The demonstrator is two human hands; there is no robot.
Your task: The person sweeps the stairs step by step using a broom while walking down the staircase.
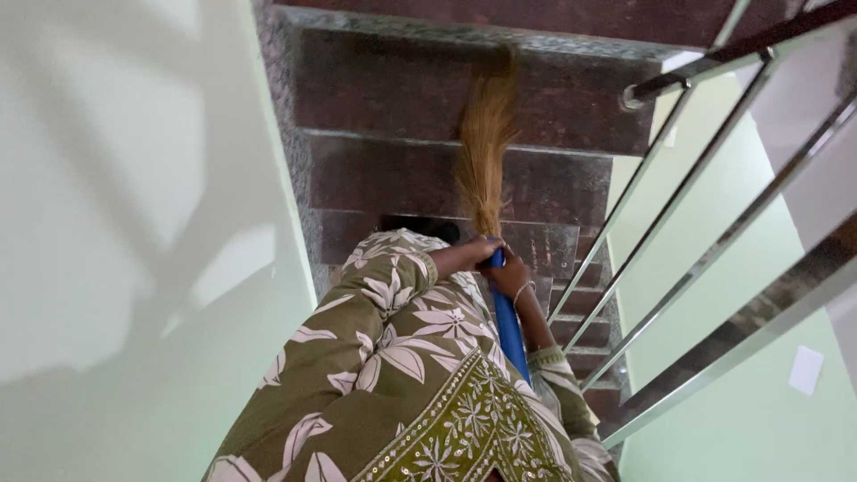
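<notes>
Both my left hand and right hand clench the blue-handled straw broom over the dark granite stairs; leaning far could tip me down them.

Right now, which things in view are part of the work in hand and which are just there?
In use:
- grass broom with blue handle
- left hand and right hand, both gripping the handle
- granite stair steps under the bristles

Just there:
- steel railing
- pale green wall
- white wall plate
</notes>
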